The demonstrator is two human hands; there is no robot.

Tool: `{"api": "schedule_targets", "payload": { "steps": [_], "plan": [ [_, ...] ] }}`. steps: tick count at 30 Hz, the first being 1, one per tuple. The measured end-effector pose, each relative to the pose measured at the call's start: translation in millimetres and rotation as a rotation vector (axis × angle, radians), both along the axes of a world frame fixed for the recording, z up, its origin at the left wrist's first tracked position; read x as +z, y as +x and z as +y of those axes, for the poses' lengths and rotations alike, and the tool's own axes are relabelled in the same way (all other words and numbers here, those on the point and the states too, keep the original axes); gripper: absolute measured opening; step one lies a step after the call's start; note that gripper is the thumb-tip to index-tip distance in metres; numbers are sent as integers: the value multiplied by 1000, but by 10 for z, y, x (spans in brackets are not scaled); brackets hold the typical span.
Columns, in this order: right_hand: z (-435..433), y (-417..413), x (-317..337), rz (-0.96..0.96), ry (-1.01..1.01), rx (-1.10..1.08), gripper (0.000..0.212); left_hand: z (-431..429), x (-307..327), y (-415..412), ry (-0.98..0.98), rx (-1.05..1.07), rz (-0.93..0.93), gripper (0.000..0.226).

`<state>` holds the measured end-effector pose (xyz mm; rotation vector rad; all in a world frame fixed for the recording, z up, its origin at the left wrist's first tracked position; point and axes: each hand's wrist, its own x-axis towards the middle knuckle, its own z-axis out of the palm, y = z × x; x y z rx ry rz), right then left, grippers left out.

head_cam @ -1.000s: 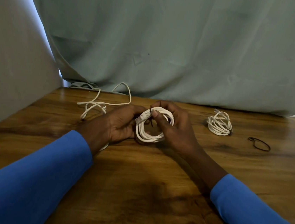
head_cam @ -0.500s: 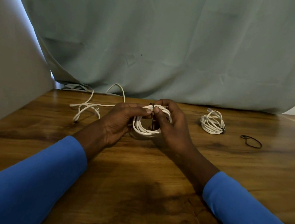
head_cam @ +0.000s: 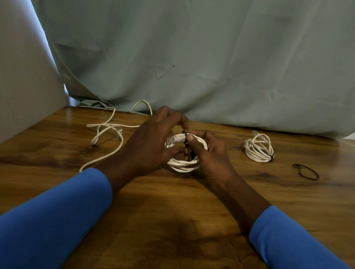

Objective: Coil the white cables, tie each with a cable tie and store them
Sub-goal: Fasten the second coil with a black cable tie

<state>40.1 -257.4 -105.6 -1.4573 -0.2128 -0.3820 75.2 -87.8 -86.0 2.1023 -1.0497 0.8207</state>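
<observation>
**Coil of white round cable (head_cam: 183, 165) getting its tie, mid-table**

The person is holding the coil just above the brown wooden table (head_cam: 162, 221), roughly at its middle, between two forearms in blue sleeves (head_cam: 41, 218). The ring is standing tilted, its opening facing back toward the person and its lower arc sitting close to the wood. Whether it is touching, I cannot tell. The pale plastic plug (head_cam: 176, 139) at the cable's end is lying across the top of the ring. Its long axis is running from lower left to upper right, with the tip pointing at the right thumb.

The left hand (head_cam: 149, 144) is gripping the coil's left side, thumb pressing under the plug and fingers arching over the top. The right hand (head_cam: 212, 160) is curling round the right side, thumb and forefinger pinching a thin black cable tie (head_cam: 184, 141) against the strands.

Most of the tie is disappearing behind the thumbs, so whether it is fastened is hard to make out. Fingers are covering the coil's far arc.

To the left a loose white cable (head_cam: 106, 130) is sprawling on the wood. Its near end is slipping behind the left forearm and its far loop is rising against the grey-green curtain (head_cam: 204, 49). To the right, well apart, a second white coil (head_cam: 258, 152) with a black band is lying flat, its plug pointing away. Beyond it is lying a spare black tie loop (head_cam: 306, 171).
</observation>
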Motion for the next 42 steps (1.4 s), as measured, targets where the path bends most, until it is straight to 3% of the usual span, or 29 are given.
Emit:
{"api": "schedule_targets", "payload": {
  "steps": [3, 7, 14, 18, 21, 26, 32, 34, 37, 42],
  "plan": [
    [1, 19, -5, 33, -18, -17, 7, -4, 67, 24, 202, -60, -256, 32],
    [-42, 25, -11, 87, 20, 8, 9, -5, 50, 106, 293, -83, -421, 18],
    [-58, 21, -16, 125, 95, 53, 8, -33, 70, 74, 359, -139, -337, 28],
    [-79, 23, -16, 159, 147, 53, 19, -22, 74, 95, 401, -132, -270, 34],
    [-85, 14, -14, 175, 159, 58, 31, -54, 61, 71, 394, -95, -303, 42],
    [-109, 28, -29, 203, 32, 40, 11, -61, 47, 72, 432, -123, -446, 32],
    [-151, 72, -55, 219, -32, 62, 12, -79, 35, 133, 481, -164, -499, 40],
    [-150, 80, -53, 231, -16, 73, 13, -68, 35, 148, 473, -182, -488, 40],
    [-119, 64, -59, 186, -24, 66, 10, -55, 12, 99, 361, -183, -369, 23],
    [-81, 19, -75, 10, -389, -137, 14, -82, -57, 30, -50, -170, -33, 10]
  ]
}}
